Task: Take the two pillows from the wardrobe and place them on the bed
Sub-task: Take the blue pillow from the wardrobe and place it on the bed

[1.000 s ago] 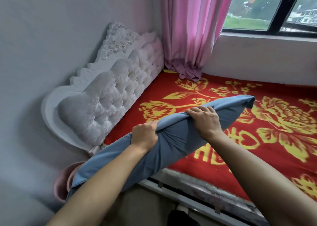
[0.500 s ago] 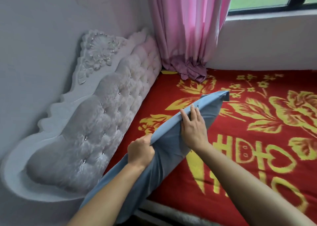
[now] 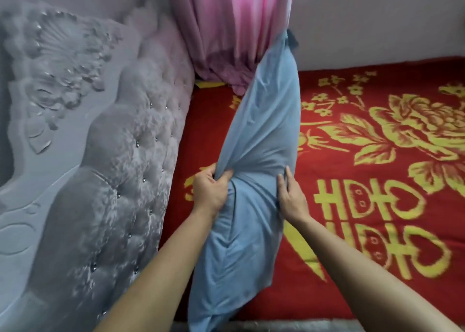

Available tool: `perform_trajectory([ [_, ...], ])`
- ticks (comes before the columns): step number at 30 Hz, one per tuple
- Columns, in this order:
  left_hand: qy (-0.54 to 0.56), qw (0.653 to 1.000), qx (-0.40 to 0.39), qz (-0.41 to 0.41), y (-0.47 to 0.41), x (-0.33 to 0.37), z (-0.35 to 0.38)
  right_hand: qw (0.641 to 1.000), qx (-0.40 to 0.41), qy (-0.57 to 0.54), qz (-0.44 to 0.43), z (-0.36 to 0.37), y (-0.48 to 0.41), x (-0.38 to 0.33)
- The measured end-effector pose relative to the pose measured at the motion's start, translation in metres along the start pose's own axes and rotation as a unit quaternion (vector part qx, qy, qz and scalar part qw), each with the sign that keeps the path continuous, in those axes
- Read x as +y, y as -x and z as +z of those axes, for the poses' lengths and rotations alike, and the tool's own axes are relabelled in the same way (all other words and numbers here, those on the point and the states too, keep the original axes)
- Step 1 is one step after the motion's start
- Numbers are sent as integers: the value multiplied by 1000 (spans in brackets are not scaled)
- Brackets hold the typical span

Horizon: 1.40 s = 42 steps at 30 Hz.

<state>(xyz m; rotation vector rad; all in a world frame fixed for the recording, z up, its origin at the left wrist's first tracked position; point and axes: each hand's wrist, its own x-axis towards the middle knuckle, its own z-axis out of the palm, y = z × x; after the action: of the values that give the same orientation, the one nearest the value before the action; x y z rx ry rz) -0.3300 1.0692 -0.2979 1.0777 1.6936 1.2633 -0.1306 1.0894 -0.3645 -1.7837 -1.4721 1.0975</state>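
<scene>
Above the red bedcover (image 3: pixel 377 268), near the head end of the bed, one blue pillow (image 3: pixel 264 135) is held lengthwise, running from the near mattress edge toward the pink curtain (image 3: pixel 226 29). The left hand (image 3: pixel 210 190) is closed into a fist on a bunched fold of the pillowcase at mid-length. The right hand (image 3: pixel 292 198) is laid flat and open against the opposite side of the pillow, fingers extended; nothing is gripped by it. The pillow is positioned just beside the tufted headboard (image 3: pixel 120 168), apart from it; whether its underside is in contact with the bedcover cannot be told.

The step in hand is judged to be the placing of one pillow on the bed. A second pillow is not in view. For the next move, the pillow is probably to be lowered flat, turned square to the headboard, and released by the left hand. The bunched fold should be smoothed so the pillow lies evenly.
</scene>
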Motion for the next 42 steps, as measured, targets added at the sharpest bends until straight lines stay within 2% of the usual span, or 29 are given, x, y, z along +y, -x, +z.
perform_trajectory([
  [2, 50, 998, -25, -32, -28, -27, -15, 998, 53, 10, -12, 30, -12, 5],
  [4, 12, 996, -60, -61, -51, -65, -28, 998, 43, 54, -12, 65, -28, 26],
  [5, -13, 993, -86, -83, -59, -88, -31, 994, -4, 108, -9, 84, -34, 43],
  [7, -58, 976, -144, -152, -65, -143, -32, 966, -145, 216, 11, 121, -38, 86],
  [8, -131, 961, -164, -180, -60, -167, -32, 955, -185, 231, 29, 133, -34, 104],
  [9, -253, 931, -172, -199, -53, -192, -33, 946, -209, 244, 34, 146, -27, 121],
  [10, -366, 889, -169, -216, -46, -221, -36, 940, -219, 262, 16, 161, -19, 137],
  [11, -433, 855, -172, -230, -40, -246, -41, 935, -218, 277, -31, 175, -12, 147],
  [12, -440, 837, -187, -267, -36, -268, -48, 925, -228, 290, -91, 190, -6, 155],
  [13, -407, 834, -203, -313, -33, -287, -56, 915, -239, 295, -137, 202, -1, 159],
  [14, -372, 836, -217, -341, -31, -305, -63, 914, -244, 286, -152, 213, 0, 157],
  [16, -371, 841, -219, -326, -27, -328, -69, 930, -226, 258, -134, 221, -8, 151],
  [18, -412, 842, -189, -292, -25, -335, -62, 951, -151, 228, -142, 218, -17, 149],
  [21, -430, 873, -36, -227, -29, -329, -49, 963, -12, 242, -121, 207, -28, 156],
  [23, -423, 889, 75, -160, -44, -326, -48, 968, 36, 243, -48, 206, -34, 164],
  [25, -417, 891, 133, -118, -69, -331, -52, 973, 68, 216, 44, 206, -42, 168],
  [26, -404, 895, 145, -124, -83, -334, -55, 973, 90, 191, 97, 205, -49, 170],
  [28, -352, 910, 138, -168, -114, -345, -61, 967, 126, 95, 200, 199, -65, 176],
  [30, -270, 932, 89, -224, -137, -354, -66, 957, 105, -28, 267, 192, -79, 181],
  [31, -243, 936, 75, -243, -145, -357, -68, 957, 78, -45, 276, 188, -84, 182],
  [34, -248, 934, 125, -226, -155, -350, -69, 969, 57, 33, 238, 182, -92, 175],
  [38, -148, 953, 227, -138, -155, -326, -68, 981, 148, 52, 114, 183, -95, 139],
  [42, -67, 961, 254, -81, -169, -296, -74, 972, 230, 14, 39, 181, -102, 108],
])
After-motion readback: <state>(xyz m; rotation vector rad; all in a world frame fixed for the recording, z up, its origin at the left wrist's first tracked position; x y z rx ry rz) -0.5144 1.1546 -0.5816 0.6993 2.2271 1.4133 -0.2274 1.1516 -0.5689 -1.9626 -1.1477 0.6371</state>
